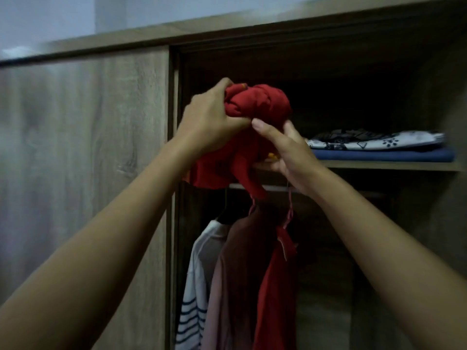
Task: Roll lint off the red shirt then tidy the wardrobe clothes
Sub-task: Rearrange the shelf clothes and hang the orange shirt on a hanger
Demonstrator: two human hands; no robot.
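A bunched red shirt [262, 104] is held up in front of the open wardrobe, level with its upper shelf [389, 164]. My left hand [209, 122] grips the left side of the bundle, fingers curled over its top. My right hand [285, 150] holds the bundle from below, thumb pressed against the cloth. Loose red fabric hangs down between my wrists. No lint roller is in view.
Folded clothes lie on the shelf: a white patterned piece [379, 141] on a blue one [386, 155]. Below the rail [273, 188] hang a striped white top [194, 286], a dusty pink garment [235, 279] and a red garment [275, 294]. The sliding wooden door [83, 160] covers the left.
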